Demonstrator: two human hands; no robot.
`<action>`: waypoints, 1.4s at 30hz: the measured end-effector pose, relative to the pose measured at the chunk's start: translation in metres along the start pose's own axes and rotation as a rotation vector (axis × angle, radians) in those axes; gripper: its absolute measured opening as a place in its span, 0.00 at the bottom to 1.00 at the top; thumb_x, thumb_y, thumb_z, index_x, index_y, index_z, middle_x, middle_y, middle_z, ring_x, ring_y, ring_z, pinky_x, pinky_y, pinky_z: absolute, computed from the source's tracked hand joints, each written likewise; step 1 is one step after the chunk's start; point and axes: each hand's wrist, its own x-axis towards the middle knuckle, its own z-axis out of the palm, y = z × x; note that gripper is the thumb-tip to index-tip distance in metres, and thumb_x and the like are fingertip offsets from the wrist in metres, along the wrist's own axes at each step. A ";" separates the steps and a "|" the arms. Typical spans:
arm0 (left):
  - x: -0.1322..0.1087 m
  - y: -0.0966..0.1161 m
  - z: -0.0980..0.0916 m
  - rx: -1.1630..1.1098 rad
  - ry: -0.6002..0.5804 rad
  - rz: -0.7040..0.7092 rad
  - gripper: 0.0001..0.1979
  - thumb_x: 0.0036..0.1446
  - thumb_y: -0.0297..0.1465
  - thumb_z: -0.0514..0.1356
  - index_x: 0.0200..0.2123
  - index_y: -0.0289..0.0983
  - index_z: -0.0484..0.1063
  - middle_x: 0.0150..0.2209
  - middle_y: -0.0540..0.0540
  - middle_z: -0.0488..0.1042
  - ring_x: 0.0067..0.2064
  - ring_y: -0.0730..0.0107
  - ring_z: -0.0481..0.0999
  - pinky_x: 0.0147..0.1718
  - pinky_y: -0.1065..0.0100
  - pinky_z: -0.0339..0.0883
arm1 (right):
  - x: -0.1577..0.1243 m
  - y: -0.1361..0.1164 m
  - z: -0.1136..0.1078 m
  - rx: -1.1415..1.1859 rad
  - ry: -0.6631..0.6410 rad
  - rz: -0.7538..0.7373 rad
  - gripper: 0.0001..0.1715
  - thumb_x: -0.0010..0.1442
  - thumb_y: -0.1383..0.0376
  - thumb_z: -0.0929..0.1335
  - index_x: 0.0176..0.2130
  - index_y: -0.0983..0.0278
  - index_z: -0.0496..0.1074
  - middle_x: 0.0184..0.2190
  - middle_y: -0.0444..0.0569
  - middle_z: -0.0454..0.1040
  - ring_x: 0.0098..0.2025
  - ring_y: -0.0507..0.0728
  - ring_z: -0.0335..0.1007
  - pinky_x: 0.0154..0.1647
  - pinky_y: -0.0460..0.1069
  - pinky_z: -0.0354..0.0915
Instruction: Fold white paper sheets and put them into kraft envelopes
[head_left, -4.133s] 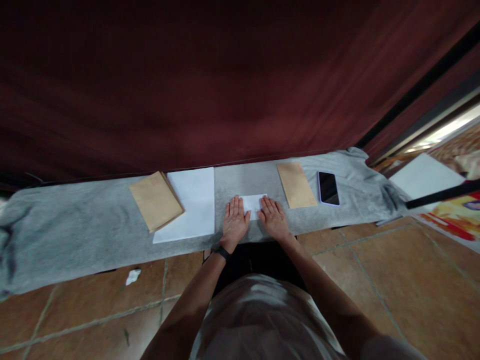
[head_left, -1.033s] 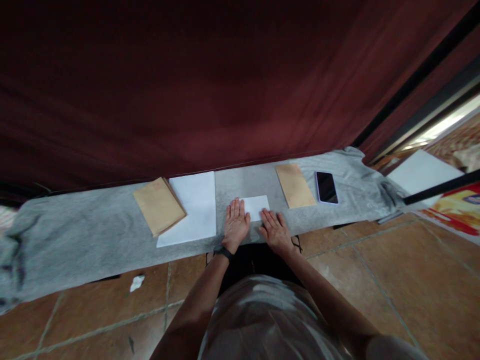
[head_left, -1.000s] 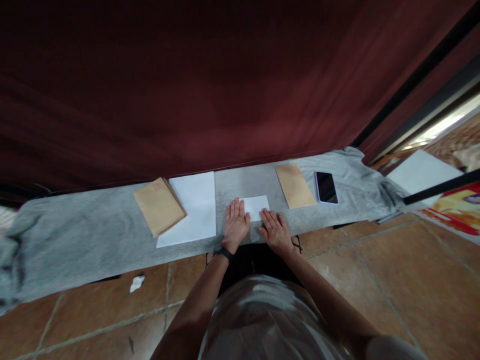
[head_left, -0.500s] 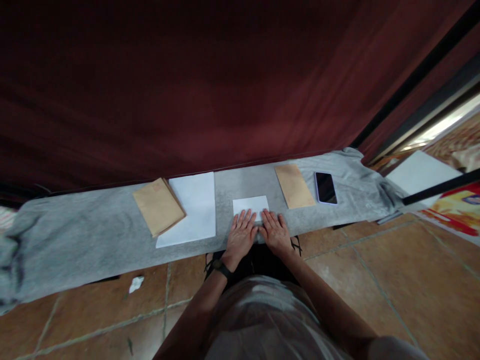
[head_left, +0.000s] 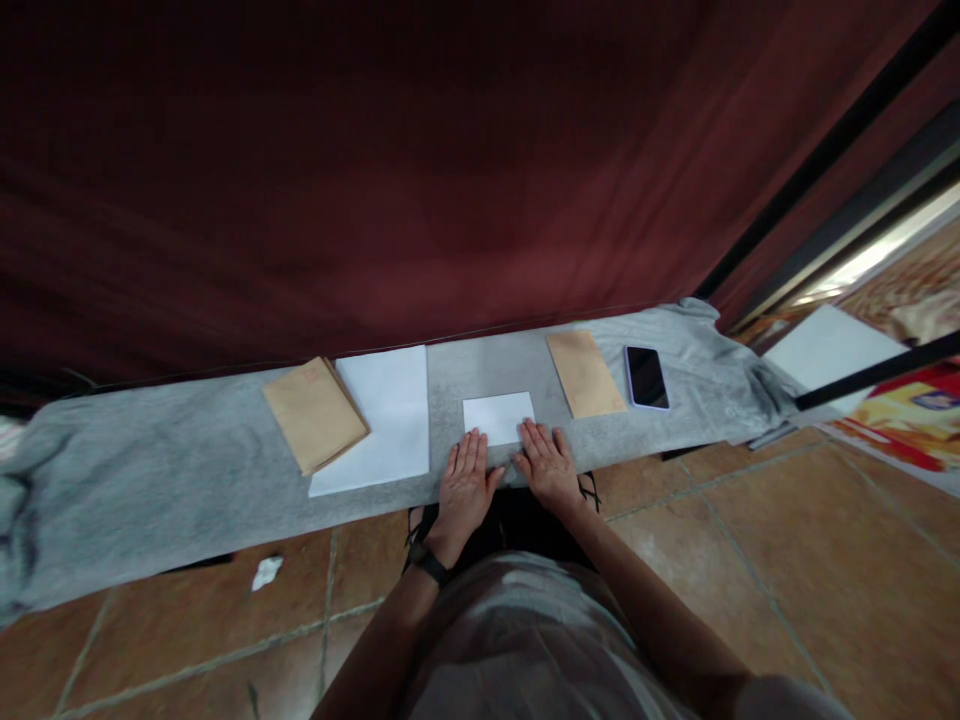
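A small white rectangle of paper [head_left: 498, 415], apparently folded, lies flat on the grey cloth in front of me. My left hand [head_left: 463, 487] rests flat at its lower left corner, fingers stretched out and the thumb pointing inward. At the lower right corner, my right hand [head_left: 547, 460] lies with outstretched fingertips on the paper's edge. Neither hand grips anything. To the right of the paper is a single brown envelope [head_left: 586, 374]. On the left, a stack of brown envelopes [head_left: 315, 412] partly covers larger white sheets [head_left: 394, 420].
A phone [head_left: 646, 377] with a pale purple case lies right of the single envelope. The grey cloth [head_left: 172, 470] covers a long narrow surface. Behind it hangs a dark red curtain [head_left: 450, 200]. A crumpled white scrap [head_left: 267, 572] is on the tiled floor.
My left hand has slid left and slightly toward me, from the paper's near edge to its lower left corner. More of the paper shows. The right hand stays at its corner.
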 end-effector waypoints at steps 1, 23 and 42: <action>-0.002 -0.001 -0.001 0.003 0.005 -0.011 0.32 0.71 0.42 0.48 0.72 0.32 0.52 0.72 0.36 0.54 0.73 0.57 0.52 0.71 0.50 0.50 | 0.000 0.000 0.000 -0.001 0.003 0.001 0.32 0.74 0.57 0.59 0.71 0.66 0.56 0.69 0.57 0.61 0.69 0.65 0.59 0.72 0.64 0.46; 0.000 0.011 -0.002 0.016 -0.032 0.097 0.30 0.70 0.43 0.51 0.71 0.40 0.57 0.73 0.43 0.54 0.74 0.54 0.50 0.71 0.46 0.48 | -0.001 0.004 -0.001 -0.057 -0.032 -0.043 0.29 0.73 0.57 0.62 0.70 0.52 0.59 0.72 0.54 0.57 0.69 0.66 0.58 0.70 0.65 0.49; 0.000 -0.008 -0.013 -0.017 0.010 -0.021 0.24 0.71 0.31 0.49 0.66 0.34 0.65 0.67 0.39 0.67 0.68 0.55 0.65 0.66 0.54 0.60 | 0.000 0.006 -0.002 0.023 -0.048 0.028 0.27 0.73 0.57 0.60 0.68 0.59 0.63 0.69 0.53 0.63 0.68 0.65 0.60 0.69 0.63 0.49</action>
